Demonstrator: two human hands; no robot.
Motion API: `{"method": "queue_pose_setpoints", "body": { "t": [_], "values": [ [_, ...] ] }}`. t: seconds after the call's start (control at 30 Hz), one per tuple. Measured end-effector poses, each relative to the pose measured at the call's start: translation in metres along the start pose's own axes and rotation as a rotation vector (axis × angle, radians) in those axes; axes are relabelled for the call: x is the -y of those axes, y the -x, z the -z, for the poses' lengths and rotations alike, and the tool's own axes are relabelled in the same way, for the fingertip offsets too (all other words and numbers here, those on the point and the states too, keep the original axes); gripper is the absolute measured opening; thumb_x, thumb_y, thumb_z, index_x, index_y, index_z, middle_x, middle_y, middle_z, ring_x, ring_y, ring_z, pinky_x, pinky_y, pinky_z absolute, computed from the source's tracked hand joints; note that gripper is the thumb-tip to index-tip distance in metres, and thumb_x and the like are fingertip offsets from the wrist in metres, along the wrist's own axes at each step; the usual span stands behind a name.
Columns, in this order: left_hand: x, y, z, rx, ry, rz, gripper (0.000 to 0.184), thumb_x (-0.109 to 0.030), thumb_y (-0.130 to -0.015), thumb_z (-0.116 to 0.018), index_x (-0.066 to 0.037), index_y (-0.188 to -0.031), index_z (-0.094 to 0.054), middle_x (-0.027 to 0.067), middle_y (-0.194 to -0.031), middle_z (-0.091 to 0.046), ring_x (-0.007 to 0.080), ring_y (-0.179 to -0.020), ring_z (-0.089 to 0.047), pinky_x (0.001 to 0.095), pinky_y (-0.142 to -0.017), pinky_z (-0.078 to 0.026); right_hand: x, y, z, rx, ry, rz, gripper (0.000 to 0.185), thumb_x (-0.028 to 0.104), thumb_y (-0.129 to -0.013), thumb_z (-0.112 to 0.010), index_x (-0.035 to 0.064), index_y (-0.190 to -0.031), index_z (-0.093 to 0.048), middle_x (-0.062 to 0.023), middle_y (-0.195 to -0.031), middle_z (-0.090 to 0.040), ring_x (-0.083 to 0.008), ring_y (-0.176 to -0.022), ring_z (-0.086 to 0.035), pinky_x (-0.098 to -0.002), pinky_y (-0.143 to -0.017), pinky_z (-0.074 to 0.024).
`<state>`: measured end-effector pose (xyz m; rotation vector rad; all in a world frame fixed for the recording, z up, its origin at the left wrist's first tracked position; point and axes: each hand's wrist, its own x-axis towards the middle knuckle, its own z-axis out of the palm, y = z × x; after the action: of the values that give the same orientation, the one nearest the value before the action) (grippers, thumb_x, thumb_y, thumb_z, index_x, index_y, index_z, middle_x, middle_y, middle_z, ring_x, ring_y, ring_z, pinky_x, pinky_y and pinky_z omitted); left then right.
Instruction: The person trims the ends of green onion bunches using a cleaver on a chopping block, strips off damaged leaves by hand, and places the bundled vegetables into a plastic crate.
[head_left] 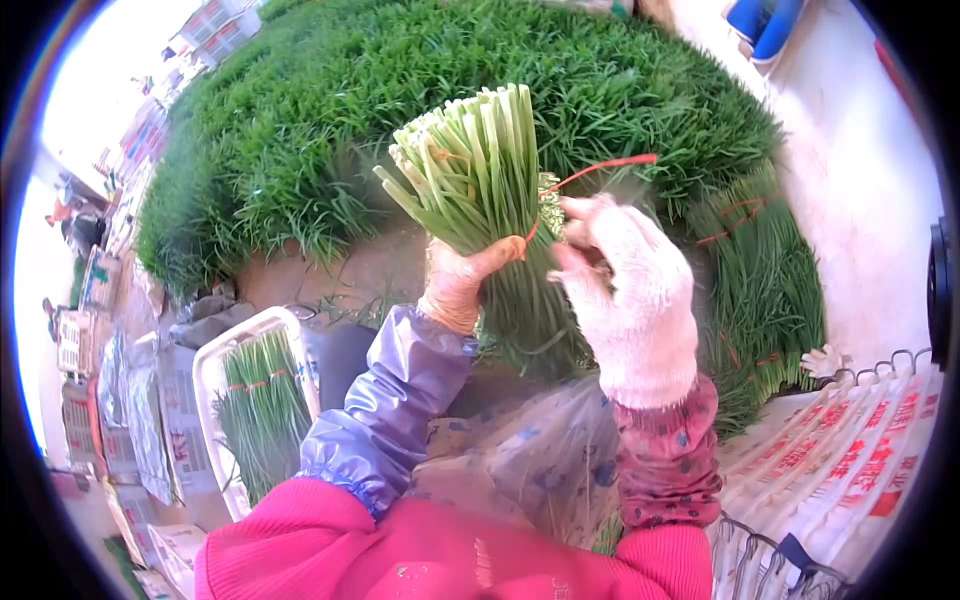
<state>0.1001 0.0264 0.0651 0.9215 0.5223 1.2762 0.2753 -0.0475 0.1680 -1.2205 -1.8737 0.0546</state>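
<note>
My left hand (465, 280), in a pale tan glove, grips a bunch of garlic chives (480, 170). The pale cut ends point up and toward me, and the green leaves hang below. An orange-red tie (605, 168) crosses the bunch by my left thumb, one end sticking out to the upper right. At the bunch's right side is my right hand (640, 290), in a white knit glove, fingers bent in and slightly blurred. Whatever its fingertips hold is hidden. Pale cut ends (550, 205) also show between the bunch and my right fingers.
A large heap of loose green leaves (300, 130) spreads ahead. Tied bundles (765, 280) lie at the right. On the left, a white crate (205, 370) holds a bundle with red ties (262, 400). A white sack with red print (850, 440) lies over wire framing at lower right.
</note>
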Motion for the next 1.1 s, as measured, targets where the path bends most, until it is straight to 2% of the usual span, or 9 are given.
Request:
{"method": "queue_pose_setpoints", "body": {
  "t": [0.07,0.13,0.2,0.3,0.43,0.63,0.83,1.0,1.1],
  "values": [
    [-0.003,0.012,0.017,-0.015,0.021,-0.047,0.058,-0.001,-0.074,-0.085,0.0,-0.127,-0.06,0.0065,-0.114,-0.069,0.0177,-0.101,-0.066,0.0314,-0.089,-0.054,0.032,-0.025,-0.005,0.017,-0.015,0.187,0.051,-0.004,-0.079,-0.075,0.0054,-0.127,-0.062,-0.0097,-0.087,-0.066,-0.0253,-0.079,-0.07,-0.0327,-0.066,-0.0584],
    [-0.013,0.025,0.025,-0.041,0.027,-0.102,0.063,-0.001,-0.072,-0.086,-0.001,-0.129,-0.058,0.0064,-0.116,-0.068,0.0182,-0.104,-0.065,0.0323,-0.091,-0.054,0.055,-0.04,-0.012,0.095,0.051,0.249,0.051,0.0,-0.08,-0.075,0.0066,-0.128,-0.062,-0.01,-0.087,-0.068,-0.0273,-0.079,-0.071,-0.0345,-0.067,-0.0581],
    [-0.025,0.04,0.034,-0.036,-0.261,-0.192,0.077,-0.001,-0.07,-0.089,-0.001,-0.137,-0.052,0.0074,-0.125,-0.064,0.019,-0.113,-0.062,0.0342,-0.098,-0.051,0.07,-0.048,-0.023,0.249,0.277,0.156,0.05,0.012,-0.082,-0.075,0.009,-0.13,-0.061,-0.0122,-0.091,-0.071,-0.0319,-0.081,-0.071,-0.039,-0.069,-0.0572],
    [-0.038,0.055,0.032,-0.043,-0.054,-0.132,0.098,0.003,-0.06,-0.093,-0.002,-0.145,-0.044,0.0078,-0.136,-0.06,0.0187,-0.122,-0.058,0.0347,-0.106,-0.047,0.086,-0.052,-0.024,0.362,0.38,0.172,0.044,0.019,-0.084,-0.073,0.0103,-0.126,-0.061,-0.0138,-0.093,-0.072,-0.034,-0.082,-0.071,-0.0419,-0.069,-0.0567],
    [-0.038,0.066,0.048,-0.069,-0.052,-0.152,0.099,0.003,-0.059,-0.094,-0.002,-0.144,-0.044,0.0067,-0.135,-0.06,0.0183,-0.122,-0.058,0.035,-0.107,-0.046,0.096,-0.04,-0.025,0.261,0.37,0.312,0.043,0.019,-0.083,-0.074,0.0109,-0.123,-0.06,-0.0132,-0.093,-0.072,-0.034,-0.082,-0.071,-0.0421,-0.07,-0.0567],
    [-0.045,0.087,0.062,-0.043,-0.076,-0.036,0.088,0.006,-0.063,-0.091,-0.002,-0.14,-0.049,0.0076,-0.131,-0.063,0.0181,-0.117,-0.062,0.0347,-0.103,-0.05,0.102,-0.028,-0.033,0.297,0.124,0.038,0.047,0.017,-0.081,-0.079,0.0104,-0.122,-0.057,-0.0141,-0.089,-0.071,-0.035,-0.082,-0.071,-0.0411,-0.07,-0.0554],
    [-0.049,0.098,0.068,0.031,-0.07,0.048,0.084,0.007,-0.064,-0.09,-0.001,-0.139,-0.051,0.0081,-0.128,-0.065,0.0172,-0.116,-0.061,0.0343,-0.102,-0.05,0.099,-0.019,-0.04,0.337,0.123,0.193,0.041,0.019,-0.082,-0.074,0.0092,-0.118,-0.057,-0.0166,-0.086,-0.07,-0.0371,-0.083,-0.07,-0.0457,-0.07,-0.0554],
    [-0.039,0.101,0.068,0.037,-0.152,0.007,0.088,0.005,-0.064,-0.091,-0.001,-0.141,-0.049,0.0068,-0.13,-0.064,0.0167,-0.117,-0.061,0.0332,-0.102,-0.05,0.106,-0.018,-0.04,0.489,0.465,0.031,0.048,0.024,-0.082,-0.076,0.0094,-0.125,-0.062,-0.0164,-0.087,-0.07,-0.0335,-0.084,-0.07,-0.0425,-0.07,-0.0556],
    [-0.032,0.107,0.067,0.036,-0.201,-0.004,0.088,0.001,-0.063,-0.093,-0.001,-0.14,-0.05,0.0052,-0.13,-0.063,0.0159,-0.116,-0.06,0.0323,-0.102,-0.049,0.105,-0.012,-0.045,0.494,0.568,0.061,0.041,0.025,-0.083,-0.074,0.0074,-0.119,-0.065,-0.0158,-0.085,-0.071,-0.0331,-0.084,-0.071,-0.043,-0.071,-0.0561]
  ]
}}
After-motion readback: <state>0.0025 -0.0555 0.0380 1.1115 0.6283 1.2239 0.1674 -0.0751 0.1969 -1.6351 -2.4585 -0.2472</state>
